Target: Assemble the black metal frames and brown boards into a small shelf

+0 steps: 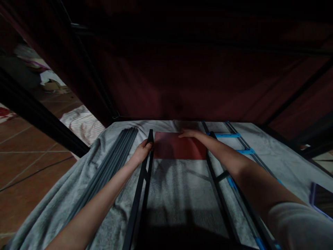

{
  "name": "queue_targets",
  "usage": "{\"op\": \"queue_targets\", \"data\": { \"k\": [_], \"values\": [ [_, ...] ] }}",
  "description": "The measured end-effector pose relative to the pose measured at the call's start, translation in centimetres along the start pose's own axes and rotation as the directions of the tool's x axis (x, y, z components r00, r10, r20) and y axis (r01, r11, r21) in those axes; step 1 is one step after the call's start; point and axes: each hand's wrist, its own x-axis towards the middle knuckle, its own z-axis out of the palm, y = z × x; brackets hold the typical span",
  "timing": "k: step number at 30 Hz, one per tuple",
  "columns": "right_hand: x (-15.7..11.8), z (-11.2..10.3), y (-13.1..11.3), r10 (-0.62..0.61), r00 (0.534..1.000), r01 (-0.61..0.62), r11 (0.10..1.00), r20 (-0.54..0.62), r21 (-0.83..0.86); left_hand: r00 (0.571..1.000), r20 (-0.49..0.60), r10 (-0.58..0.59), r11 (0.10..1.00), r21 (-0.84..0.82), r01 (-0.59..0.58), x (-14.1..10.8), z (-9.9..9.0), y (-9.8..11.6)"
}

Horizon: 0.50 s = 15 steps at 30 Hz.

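Note:
A dark frame [138, 189] with two ladder-like sides stands on the grey cloth. Between its sides at the far end is a flat red panel [179, 147]. My left hand [143, 150] is closed around the far end of the left side piece, thumb by the panel's left edge. My right hand [187, 133] rests on the panel's far edge, fingers stretched out to the left. Its forearm passes over the right side piece [217, 185]. Whether the panel is fixed to the frame I cannot tell.
Grey tubes [114, 161] lie bundled on the left of the cloth [182, 184]. Dark bars with blue clips [246, 151] lie on the right, near a purple-edged device [322, 199]. A dark red curtain [177, 83] hangs behind; a black post [52, 121] crosses the left.

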Motion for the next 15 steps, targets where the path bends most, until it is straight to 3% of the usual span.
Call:
{"op": "queue_targets", "data": {
  "k": [3, 6, 10, 15],
  "values": [
    [-2.9, -1.5, -1.3, -0.008, 0.999, 0.009, 1.000, 0.053, -0.024, 0.999, -0.003, -0.041, 0.988, -0.152, 0.040, -0.7, 0.4, 0.5],
    [-6.3, -1.8, -2.7, -0.072, 0.997, 0.074, 0.994, 0.031, -0.082, 0.995, -0.018, -0.103, 0.968, -0.233, 0.096, -1.9, 0.8, 1.4],
    [-9.8, -0.6, -4.2, -0.161, 0.985, 0.148, 0.977, -0.069, -0.156, 0.992, -0.041, -0.116, 0.964, -0.244, 0.102, -3.7, 0.9, 2.3],
    [-12.2, 1.0, -5.3, -0.142, 0.981, 0.109, 0.969, -0.135, -0.224, 0.989, -0.042, -0.140, 0.949, -0.292, 0.121, -4.9, 0.8, 1.8]
  ]
}}
